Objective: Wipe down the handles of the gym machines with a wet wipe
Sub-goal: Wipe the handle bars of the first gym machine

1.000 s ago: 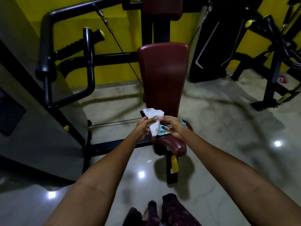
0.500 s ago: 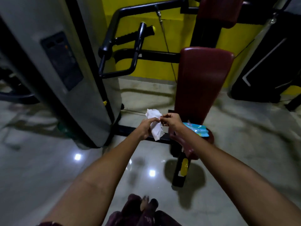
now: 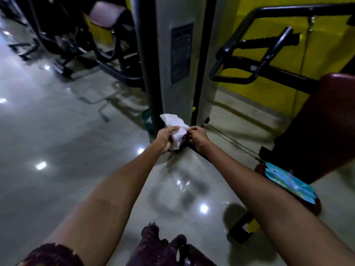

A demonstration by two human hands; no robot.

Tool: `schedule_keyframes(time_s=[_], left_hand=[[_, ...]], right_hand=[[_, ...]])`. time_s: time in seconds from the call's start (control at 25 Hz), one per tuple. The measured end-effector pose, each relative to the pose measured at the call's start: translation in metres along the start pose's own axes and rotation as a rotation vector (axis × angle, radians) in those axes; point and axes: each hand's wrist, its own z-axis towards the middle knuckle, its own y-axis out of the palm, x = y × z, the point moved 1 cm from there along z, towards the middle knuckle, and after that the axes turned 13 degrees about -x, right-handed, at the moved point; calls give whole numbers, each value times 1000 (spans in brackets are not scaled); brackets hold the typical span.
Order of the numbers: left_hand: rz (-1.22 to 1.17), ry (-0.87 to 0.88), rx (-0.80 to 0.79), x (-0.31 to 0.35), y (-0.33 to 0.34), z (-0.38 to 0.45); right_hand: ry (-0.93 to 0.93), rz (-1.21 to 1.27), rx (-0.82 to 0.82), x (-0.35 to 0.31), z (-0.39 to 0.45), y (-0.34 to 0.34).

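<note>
Both hands swung left off seat, left hand (image 3: 164, 138) and right hand (image 3: 196, 136) grips pinching crumpled white wipe (image 3: 176, 127)

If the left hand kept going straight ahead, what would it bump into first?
Probably the grey metal machine column just beyond the left hand, which holds the crumpled white wet wipe; depth is uncertain.

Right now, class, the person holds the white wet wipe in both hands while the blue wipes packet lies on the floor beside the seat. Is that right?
Not quite. The head view shows the left hand and right hand both holding the white wet wipe, but the blue wipes packet lies on the dark red seat, not on the floor.
</note>
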Motion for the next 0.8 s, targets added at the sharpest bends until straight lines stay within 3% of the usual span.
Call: schedule_keyframes(time_s=[0.16, 0.28, 0.52, 0.64, 0.8], left_hand=[[-28, 139, 93, 33, -67, -10], [124, 190, 198, 61, -123, -21], [78, 329, 262, 116, -221, -40], [-45, 361, 289, 137, -263, -44], [-39, 381, 397, 153, -299, -48]], right_hand=[[-23, -60, -82, -10, 41, 72], [-4, -6, -149, -18, 61, 133], [67, 29, -543, -17, 104, 248], [67, 33, -503, -19, 118, 297], [101, 47, -524, -13, 135, 342]])
